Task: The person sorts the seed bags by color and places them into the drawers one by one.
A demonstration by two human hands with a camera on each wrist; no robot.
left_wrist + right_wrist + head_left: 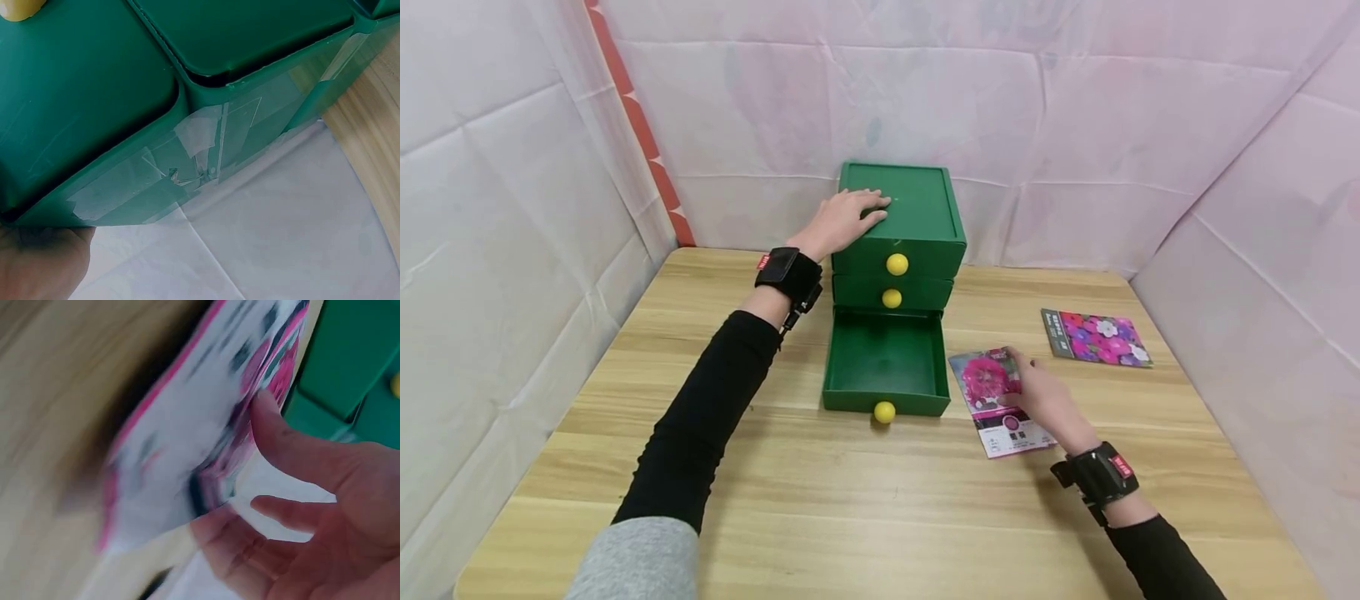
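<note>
Resting left hand [844, 218]: flat on the top of the green drawer unit [917, 208], fingers straight, near its front-left edge; left wrist view shows only palm at the unit's taped side.
Right hand [1039, 398]: on the pink seed packet [996, 400]; right wrist view shows thumb on top, fingers curled under, so it pinches the packet's edge, which is lifted off the table. View is blurred.
Pink packet position: on the wooden table [850, 500], just right of the open bottom drawer [883, 367], near its front-right corner.
Bottom drawer: pulled out, inside shows bare green floor, yellow knob [884, 412] at front.
Upper two drawers: closed, one yellow knob each [897, 264], [891, 297].
Second packet [1096, 337]: purple/pink flower print, flat on table, well right of the unit, apart from the right hand.
Surround: white creased fabric walls on three sides.
</note>
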